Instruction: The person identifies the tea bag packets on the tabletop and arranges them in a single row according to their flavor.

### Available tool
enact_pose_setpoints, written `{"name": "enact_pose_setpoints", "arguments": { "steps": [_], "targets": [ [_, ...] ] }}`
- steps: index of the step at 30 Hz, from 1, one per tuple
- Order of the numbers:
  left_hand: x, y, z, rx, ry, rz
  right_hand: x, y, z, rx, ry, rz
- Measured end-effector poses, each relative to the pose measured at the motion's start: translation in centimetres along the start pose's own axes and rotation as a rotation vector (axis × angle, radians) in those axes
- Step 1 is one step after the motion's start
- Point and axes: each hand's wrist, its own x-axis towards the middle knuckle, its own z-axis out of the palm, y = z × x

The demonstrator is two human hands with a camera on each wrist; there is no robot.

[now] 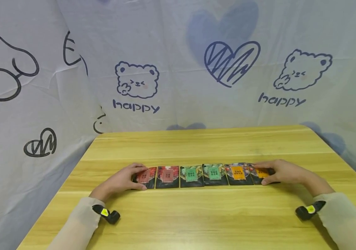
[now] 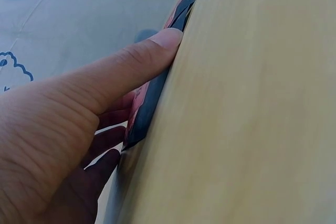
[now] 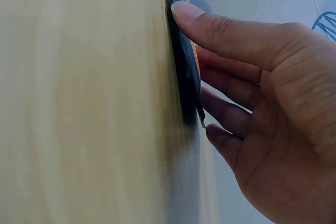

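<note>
Several flat, dark tea sachets lie in a side-by-side row on the wooden table. At the left end my left hand (image 1: 123, 178) holds a red-labelled sachet (image 1: 146, 176), thumb at its near edge and fingers at its far edge. Beside it lie a second red sachet (image 1: 167, 177), two green ones, the left green sachet (image 1: 191, 175) and the right green sachet (image 1: 215, 174), then an orange sachet (image 1: 238, 173). My right hand (image 1: 285, 172) grips the last orange sachet (image 1: 260, 173) by opposite edges, covering its right part. In the right wrist view, the thumb (image 3: 231, 32) touches that sachet's dark edge.
The light wooden table (image 1: 196, 218) extends in front of and behind the row. A white cloth (image 1: 178, 41) with bear and heart drawings hangs behind the table and along its left side. Black wrist straps, the left strap (image 1: 106, 213) and right strap (image 1: 309, 210), sit over the sleeves.
</note>
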Motion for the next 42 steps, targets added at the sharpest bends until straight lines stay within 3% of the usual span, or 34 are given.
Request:
{"name": "enact_pose_setpoints", "arguments": {
  "steps": [28, 38, 42],
  "targets": [
    [-0.38, 0.16, -0.29, -0.002, 0.01, 0.015, 0.12, 0.17, -0.08, 0.019, -0.021, -0.013],
    [-0.48, 0.31, -0.56, -0.035, 0.021, 0.015, 0.29, 0.34, -0.27, -0.027, 0.037, -0.071],
    [-0.58, 0.44, -0.65, -0.04, 0.028, 0.007, 0.0, 0.15, -0.32, -0.034, 0.065, -0.044]
  ]
}}
